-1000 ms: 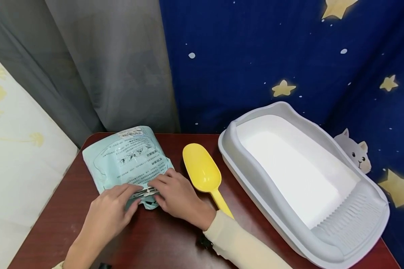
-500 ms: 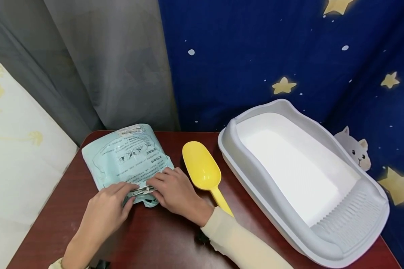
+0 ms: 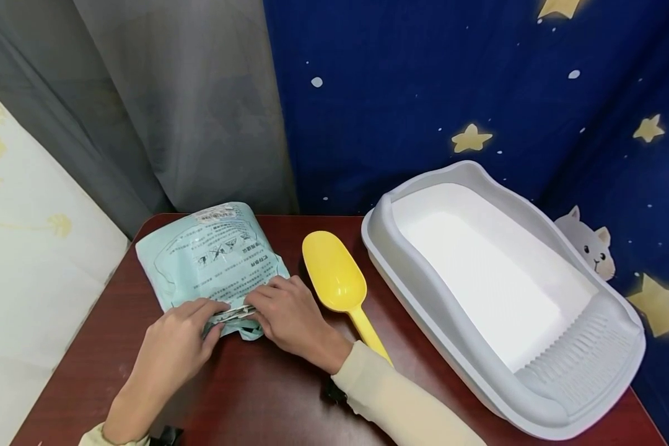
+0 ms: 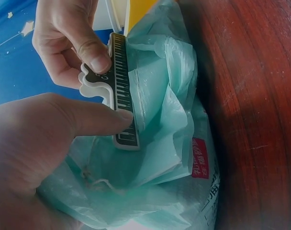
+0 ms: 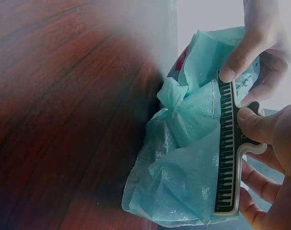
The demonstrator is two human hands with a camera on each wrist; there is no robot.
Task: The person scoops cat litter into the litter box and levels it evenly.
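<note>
A pale green plastic bag (image 3: 217,254) with printed text lies at the back left of the table. Across its gathered near end sits a bag clip (image 5: 226,158) with a piano-key pattern. My left hand (image 3: 170,341) pinches one end of this clip, thumb on its face in the left wrist view. The right hand (image 3: 292,319) pinches the clip's dark handle; its thumb (image 5: 253,125) presses the handle from above in the right wrist view. Crumpled plastic sticks out past the clip toward the table's front. What the bag holds is hidden.
Right of the bag lies a yellow scoop (image 3: 337,282), its handle partly behind the right forearm. A large grey-and-white litter tray (image 3: 440,297) takes up the right side of the dark red table (image 3: 267,396). Curtains (image 3: 368,124) hang behind.
The scene sits slightly higher in the head view. Both hands keep their hold on the clip, with little visible movement.
</note>
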